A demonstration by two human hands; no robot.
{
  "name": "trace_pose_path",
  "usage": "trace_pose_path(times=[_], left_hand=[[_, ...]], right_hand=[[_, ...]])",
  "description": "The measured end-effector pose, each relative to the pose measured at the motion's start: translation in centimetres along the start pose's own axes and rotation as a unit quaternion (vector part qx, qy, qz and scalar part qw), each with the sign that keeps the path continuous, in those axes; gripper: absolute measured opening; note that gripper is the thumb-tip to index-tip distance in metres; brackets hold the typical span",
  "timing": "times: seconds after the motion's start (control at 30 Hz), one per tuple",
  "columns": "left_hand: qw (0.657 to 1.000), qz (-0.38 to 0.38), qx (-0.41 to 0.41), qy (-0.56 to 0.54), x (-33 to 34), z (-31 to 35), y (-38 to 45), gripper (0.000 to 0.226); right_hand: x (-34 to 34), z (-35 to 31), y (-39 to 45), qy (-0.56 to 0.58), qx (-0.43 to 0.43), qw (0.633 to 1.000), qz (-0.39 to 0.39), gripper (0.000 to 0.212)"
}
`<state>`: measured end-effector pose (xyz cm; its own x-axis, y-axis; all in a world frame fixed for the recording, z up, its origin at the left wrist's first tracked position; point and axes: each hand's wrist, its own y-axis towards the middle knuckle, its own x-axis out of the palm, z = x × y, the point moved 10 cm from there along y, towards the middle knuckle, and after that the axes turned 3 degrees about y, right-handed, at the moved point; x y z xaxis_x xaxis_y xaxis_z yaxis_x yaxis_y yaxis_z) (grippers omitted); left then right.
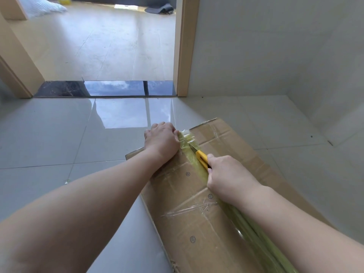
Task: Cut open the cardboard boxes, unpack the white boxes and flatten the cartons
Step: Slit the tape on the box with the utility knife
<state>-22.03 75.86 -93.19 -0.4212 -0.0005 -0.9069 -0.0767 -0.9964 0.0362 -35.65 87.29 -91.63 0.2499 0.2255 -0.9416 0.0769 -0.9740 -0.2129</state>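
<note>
Head: cutter (202, 159) blade points up-left

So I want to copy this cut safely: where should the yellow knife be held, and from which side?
Grip the yellow knife by its handle's rear end, from the near side behind the blade, as the right hand does. The blade tip points away along the tape seam, towards the left hand bracing the cardboard box at the far end.

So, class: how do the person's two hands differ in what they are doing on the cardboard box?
The right hand grips a yellow utility knife; the left hand holds no tool. The right hand sits mid-box along the tape seam; the left hand presses at the far end of the cardboard box. Both are on the same box top.
</note>
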Motion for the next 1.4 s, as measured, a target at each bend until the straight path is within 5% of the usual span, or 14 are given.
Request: trace_pose_path(times=[0.37, 0.47, 0.57, 0.67, 1.4], left_hand=[[0.999, 0.009, 0.031, 0.035, -0.1, 0.7, -0.1, 0.023], [0.974, 0.055, 0.217, 0.037, -1.7, 4.4, -1.6, 0.028], [0.926, -0.048, 0.37, 0.053, 0.3, 7.4, -3.9, 0.031], [0.923, -0.096, 0.368, 0.054, 1.5, 7.5, -3.9, 0.022], [0.889, -0.091, 0.44, 0.085, 3.0, 8.6, -6.5, 0.033]], right_hand=[[0.7, 1.5, -3.2, -0.042, -0.018, 0.999, 0.003, 0.025], [0.8, 1.5, -3.4, -0.039, -0.027, 0.999, 0.012, 0.031], [0.8, 1.6, -3.5, -0.04, -0.02, 0.999, 0.009, 0.026], [0.7, 1.4, -3.5, -0.041, -0.017, 0.999, 0.005, 0.027], [1.4, 2.9, -6.4, -0.035, -0.007, 0.999, 0.006, 0.035]])
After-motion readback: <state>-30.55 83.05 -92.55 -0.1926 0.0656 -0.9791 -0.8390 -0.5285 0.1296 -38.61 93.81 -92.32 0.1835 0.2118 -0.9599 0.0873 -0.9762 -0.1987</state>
